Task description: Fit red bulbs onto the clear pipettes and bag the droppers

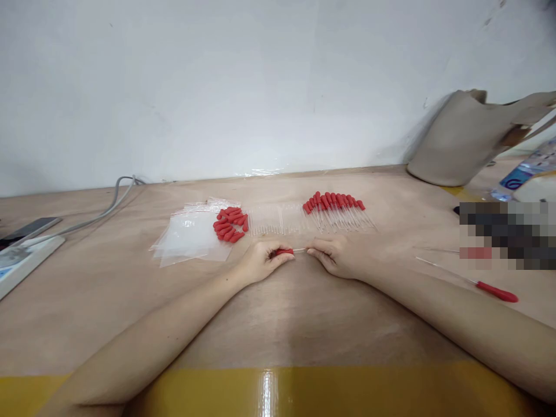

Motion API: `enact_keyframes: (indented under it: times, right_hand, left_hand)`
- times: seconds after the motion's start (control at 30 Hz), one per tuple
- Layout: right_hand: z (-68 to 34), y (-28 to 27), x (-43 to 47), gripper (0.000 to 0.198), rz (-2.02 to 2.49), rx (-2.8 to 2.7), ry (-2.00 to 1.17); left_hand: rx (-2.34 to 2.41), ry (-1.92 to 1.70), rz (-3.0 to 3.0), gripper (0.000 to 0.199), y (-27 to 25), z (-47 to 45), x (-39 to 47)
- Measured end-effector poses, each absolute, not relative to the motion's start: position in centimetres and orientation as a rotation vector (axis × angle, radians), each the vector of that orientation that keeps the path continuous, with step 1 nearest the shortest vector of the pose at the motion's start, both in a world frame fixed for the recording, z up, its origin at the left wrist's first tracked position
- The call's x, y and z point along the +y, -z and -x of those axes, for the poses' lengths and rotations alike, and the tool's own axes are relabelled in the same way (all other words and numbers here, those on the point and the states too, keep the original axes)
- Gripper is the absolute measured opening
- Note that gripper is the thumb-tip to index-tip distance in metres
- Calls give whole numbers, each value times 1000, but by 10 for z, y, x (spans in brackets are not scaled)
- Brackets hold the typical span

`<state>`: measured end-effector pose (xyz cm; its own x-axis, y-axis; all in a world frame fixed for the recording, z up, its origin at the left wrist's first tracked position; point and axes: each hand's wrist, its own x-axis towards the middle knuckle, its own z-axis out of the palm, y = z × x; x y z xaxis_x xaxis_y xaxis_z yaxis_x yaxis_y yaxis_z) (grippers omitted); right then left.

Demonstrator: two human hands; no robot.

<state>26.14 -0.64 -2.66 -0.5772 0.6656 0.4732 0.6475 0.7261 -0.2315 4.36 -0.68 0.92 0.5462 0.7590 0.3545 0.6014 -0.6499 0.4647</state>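
Observation:
Between thumb and fingers, my left hand (260,262) pinches a red rubber bulb (284,251). A thin clear dropper tube (299,250) runs from the bulb's open end to my right hand (333,256), whose fingertips are closed on its other end. How deep the tube sits in the bulb, I cannot tell. Just beyond my left hand lies a heap of loose red rubber bulbs (229,226). Bare clear tubes (278,219) lie in a row behind both hands. Past my right hand, droppers with red bulbs (336,202) on their tubes lie side by side.
Clear zip bags (186,236) are stacked left of the bulbs. A single dropper (496,291) lies beyond my right forearm. At the back right stand a beige bag (456,139) and a plastic bottle (527,168). A power strip (32,260) with a grey cable (102,214) is at left.

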Motion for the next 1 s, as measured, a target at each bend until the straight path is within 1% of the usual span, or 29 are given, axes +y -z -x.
enact_keyframes:
  times: [0.2, 0.27, 0.43, 0.6, 0.8, 1.0]
  right_hand:
    - [-266, 28, -7, 23, 958, -2284, -49]
    - [-266, 31, -7, 24, 931, -2286, -29]
    - [-265, 35, -7, 26, 922, -2334, 54]
    - [-260, 32, -11, 30, 948, -2339, 61]
    - [-253, 26, -15, 36, 1045, -2358, 3]
    - [-251, 17, -13, 33, 1168, -2413, -110]
  left_hand:
    - [1249, -706, -2290, 13, -14, -46, -7]
    - [1255, -704, -2275, 13, -13, -46, -7]
    - [1134, -744, -2333, 12, -3, -44, -4]
    - [995, -803, -2379, 13, 6, -42, -1]
    - [1048, -827, -2475, 11, 1, -42, -4]
    - [1159, -803, -2439, 10, -9, -47, -8]
